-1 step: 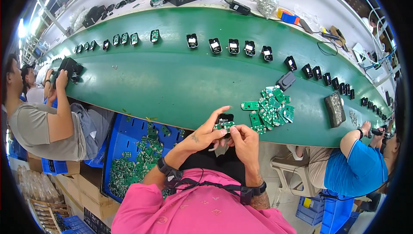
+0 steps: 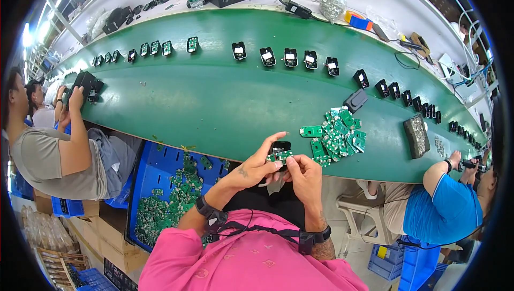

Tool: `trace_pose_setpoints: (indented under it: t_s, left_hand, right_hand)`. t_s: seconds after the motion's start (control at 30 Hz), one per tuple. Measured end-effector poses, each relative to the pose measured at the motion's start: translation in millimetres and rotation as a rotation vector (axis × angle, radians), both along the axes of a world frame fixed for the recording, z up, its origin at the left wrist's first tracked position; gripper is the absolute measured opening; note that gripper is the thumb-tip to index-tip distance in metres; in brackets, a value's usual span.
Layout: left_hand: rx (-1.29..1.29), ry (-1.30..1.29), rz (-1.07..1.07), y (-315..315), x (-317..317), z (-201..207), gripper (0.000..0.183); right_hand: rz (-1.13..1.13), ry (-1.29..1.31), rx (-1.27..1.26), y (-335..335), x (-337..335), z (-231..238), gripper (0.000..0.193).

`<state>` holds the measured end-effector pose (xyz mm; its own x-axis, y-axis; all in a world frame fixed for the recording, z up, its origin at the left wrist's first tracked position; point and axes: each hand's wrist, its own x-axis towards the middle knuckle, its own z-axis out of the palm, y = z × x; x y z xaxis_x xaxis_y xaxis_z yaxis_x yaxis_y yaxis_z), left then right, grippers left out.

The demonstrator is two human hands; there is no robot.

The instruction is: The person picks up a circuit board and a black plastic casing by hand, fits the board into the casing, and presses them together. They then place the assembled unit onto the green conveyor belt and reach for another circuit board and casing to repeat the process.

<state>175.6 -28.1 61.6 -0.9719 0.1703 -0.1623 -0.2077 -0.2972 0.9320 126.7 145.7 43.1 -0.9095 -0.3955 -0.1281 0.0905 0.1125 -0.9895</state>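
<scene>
By one bench, the left hand grips one black casing; the right hand pinches one green board.

Head cam: I'm on the left fisheye, head-worn, angled down
Green table: straight ahead, curving off both sides
Pink shirt: super close, filling my bottom edge

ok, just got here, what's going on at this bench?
The wearer's left hand holds a small black casing, while the right hand grips a green circuit board at its near end; whether it's seated is unclear. A loose board pile lies to the right on the green table. More casings line its far side.
</scene>
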Motion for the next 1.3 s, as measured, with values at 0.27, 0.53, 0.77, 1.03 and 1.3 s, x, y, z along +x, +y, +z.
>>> trace_pose_setpoints:
  t_s: [0.27, 0.53, 0.77, 1.03, 1.3]
  left_hand:
    - [-0.407, 0.223, 0.061, 12, -6, -7, 0.058]
    - [-0.617, 0.139, 0.073, 18, 9, -5, 0.056]
    - [-0.424, 0.019, 0.008, 24, 10, -9, 0.052]
    - [-0.251, 0.134, 0.143, 33, 15, -21, 0.058]
    - [-0.435, 0.036, 0.172, 34, 41, -24, 0.068]
  right_hand:
    - [-0.184, 0.562, 0.115, -11, 6, 22, 0.014]
    - [-0.122, 0.514, 0.083, -18, 17, 8, 0.011]
    - [-0.147, 0.38, -0.008, -13, 17, -2, 0.014]
    - [-0.207, 0.382, -0.061, -9, 24, -8, 0.016]
    - [-0.163, 0.598, -0.008, -4, 36, -9, 0.01]
